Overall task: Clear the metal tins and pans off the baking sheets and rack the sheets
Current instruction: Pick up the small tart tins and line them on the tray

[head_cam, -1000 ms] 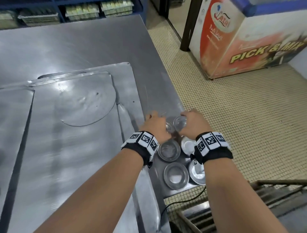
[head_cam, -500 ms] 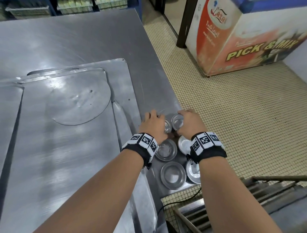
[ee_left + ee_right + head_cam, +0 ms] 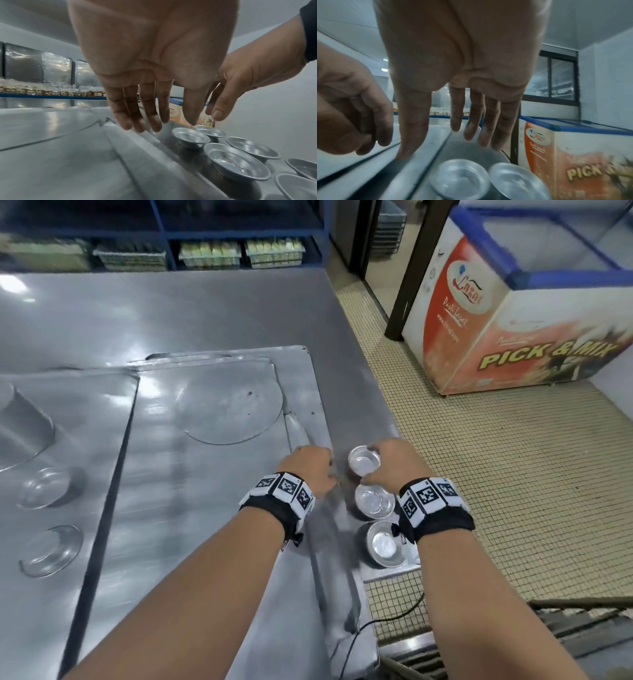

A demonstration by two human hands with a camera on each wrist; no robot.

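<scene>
Both hands (image 3: 346, 463) have let go of the tins (image 3: 364, 461).

I see a steel tabletop (image 3: 212, 302) carrying overlapping flat baking sheets (image 3: 191, 508) across its left and middle. Small round metal tins (image 3: 375, 500) stand directly on the bare strip along its right edge, close together near the corner.

I see overhead glare streaking the steel surface (image 3: 205, 313), motion blur along both wrist views' lower edges, and bowed wide-angle frame edges.
</scene>
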